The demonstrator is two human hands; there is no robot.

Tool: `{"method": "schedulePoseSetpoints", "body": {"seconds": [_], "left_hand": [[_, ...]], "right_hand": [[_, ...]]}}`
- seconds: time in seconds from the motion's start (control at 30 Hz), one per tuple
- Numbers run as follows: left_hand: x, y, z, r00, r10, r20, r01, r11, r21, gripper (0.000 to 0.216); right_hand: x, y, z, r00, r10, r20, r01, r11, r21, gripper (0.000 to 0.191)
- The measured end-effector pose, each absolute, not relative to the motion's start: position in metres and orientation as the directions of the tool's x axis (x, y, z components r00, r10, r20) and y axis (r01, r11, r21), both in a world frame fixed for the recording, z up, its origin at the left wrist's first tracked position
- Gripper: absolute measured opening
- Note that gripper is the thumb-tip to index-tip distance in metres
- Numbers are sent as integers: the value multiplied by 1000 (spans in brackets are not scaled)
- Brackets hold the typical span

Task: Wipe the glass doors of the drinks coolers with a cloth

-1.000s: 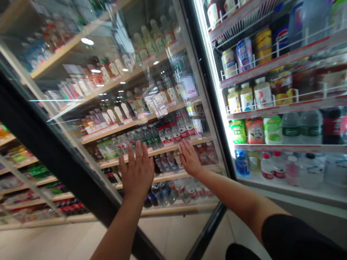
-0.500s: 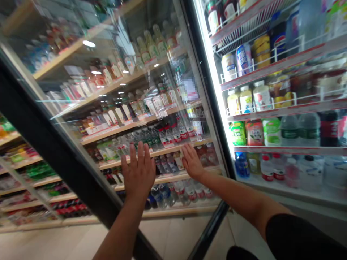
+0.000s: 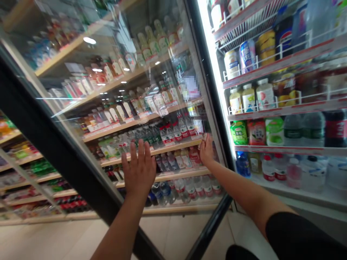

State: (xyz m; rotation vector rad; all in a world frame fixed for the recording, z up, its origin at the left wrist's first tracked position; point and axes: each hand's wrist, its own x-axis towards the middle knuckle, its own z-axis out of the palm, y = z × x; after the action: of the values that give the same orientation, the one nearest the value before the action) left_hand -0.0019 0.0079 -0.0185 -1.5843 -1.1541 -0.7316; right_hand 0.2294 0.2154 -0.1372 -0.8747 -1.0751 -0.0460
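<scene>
My left hand lies flat with fingers spread against the glass of a black-framed cooler door that stands open. To the right, my right hand presses on the same glass, near the door's edge. Its fingers are close together over a small pale wad that looks like cloth or paper; most of it is hidden. Through the glass show wooden shelves of bottles, among them red-capped water bottles between the two hands.
The lit cooler on the right holds drinks on racks, with a blue can, a green pouch and red-capped bottles. The black door frame runs slantwise down the left. Pale floor tiles lie below.
My right hand has slid right across the glass, from beside the lower bottles toward the door's right edge. My left hand has stayed in place.
</scene>
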Motion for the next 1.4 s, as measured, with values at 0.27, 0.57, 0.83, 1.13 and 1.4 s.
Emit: {"method": "schedulePoseSetpoints", "body": {"seconds": [0.27,0.57,0.83,1.13,1.4], "left_hand": [[-3,9,-20,373,324,869,921,-19,-389,76],[-2,9,-21,353,347,869,930,-29,-366,72],[2,5,-22,336,355,873,935,-11,-355,71],[2,5,-25,331,376,865,935,-11,-353,69],[5,2,-24,337,375,864,928,22,-372,70]], "right_hand": [[232,221,-53,389,341,856,491,709,-506,58],[170,123,-105,-168,92,981,514,858,8,57],[152,129,-4,5,132,991,529,841,-115,56],[158,120,-18,-178,58,982,511,859,42,52],[144,121,-12,-68,-9,998,545,837,45,57]]}}
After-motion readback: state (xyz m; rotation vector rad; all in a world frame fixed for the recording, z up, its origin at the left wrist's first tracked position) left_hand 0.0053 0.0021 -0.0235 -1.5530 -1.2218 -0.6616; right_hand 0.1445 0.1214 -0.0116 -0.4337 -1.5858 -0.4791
